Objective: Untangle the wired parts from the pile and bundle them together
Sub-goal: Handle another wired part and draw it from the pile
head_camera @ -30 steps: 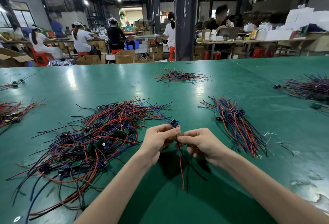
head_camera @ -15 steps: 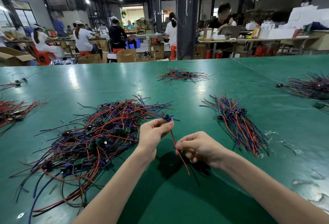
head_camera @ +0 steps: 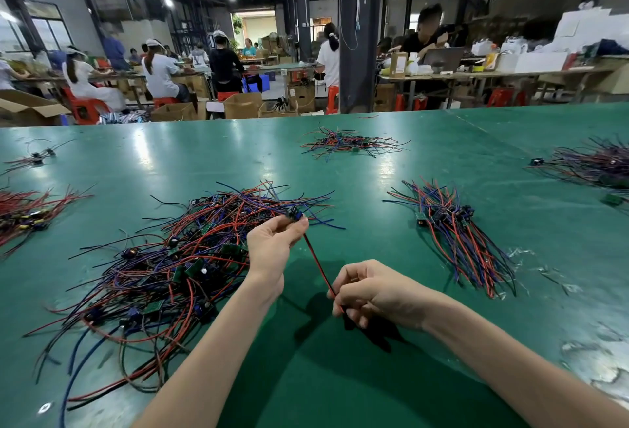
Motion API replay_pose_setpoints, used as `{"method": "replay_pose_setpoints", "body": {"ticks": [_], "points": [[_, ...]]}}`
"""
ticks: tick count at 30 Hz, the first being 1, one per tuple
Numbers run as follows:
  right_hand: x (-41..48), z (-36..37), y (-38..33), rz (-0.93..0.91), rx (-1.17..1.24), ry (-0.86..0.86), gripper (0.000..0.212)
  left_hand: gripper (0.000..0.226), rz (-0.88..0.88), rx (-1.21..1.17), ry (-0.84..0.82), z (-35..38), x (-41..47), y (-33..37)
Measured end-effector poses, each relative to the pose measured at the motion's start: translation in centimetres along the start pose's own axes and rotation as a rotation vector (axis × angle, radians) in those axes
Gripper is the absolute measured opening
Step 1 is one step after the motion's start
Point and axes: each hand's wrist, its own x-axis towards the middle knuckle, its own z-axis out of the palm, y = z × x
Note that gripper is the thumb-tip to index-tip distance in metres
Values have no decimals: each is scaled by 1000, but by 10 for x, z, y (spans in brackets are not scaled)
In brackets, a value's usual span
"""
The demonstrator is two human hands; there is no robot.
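Fingers of our left hand [head_camera: 270, 247] are curled and pinch the little blue piece [head_camera: 295, 215] at the top end of one wired part [head_camera: 318, 264]. Fingers of our right hand [head_camera: 372, 295] are curled too and pinch its thin red and black wires lower down. The wires run in a straight line between our two hands, up off the green table [head_camera: 306, 386].

The wired part sits just to the right of the big pile [head_camera: 163, 257], and its blue piece is over the pile's near edge. The pile is a messy heap of red, blue, purple and black wires with small green boards in it.

On our right lies a neat bundle [head_camera: 456, 237], well apart from our hands, with its wires mostly going the same way. A wide strip of green table shows between the pile and the bundle, and it runs on toward us.

A far heap [head_camera: 347, 144] lies at the back, a red heap [head_camera: 23, 213] at the left edge, and a purple heap [head_camera: 592, 163] at the right edge.
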Motion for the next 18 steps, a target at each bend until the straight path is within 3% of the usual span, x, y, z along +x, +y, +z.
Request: {"method": "replay_pose_setpoints", "body": {"ticks": [10,18], "points": [[4,3,3,34,106,40,18,14,-35,-31,29,-2,3,1],[-1,-1,-1,-40,-49,13,6,15,-12,-22,35,-4,3,3]]}}
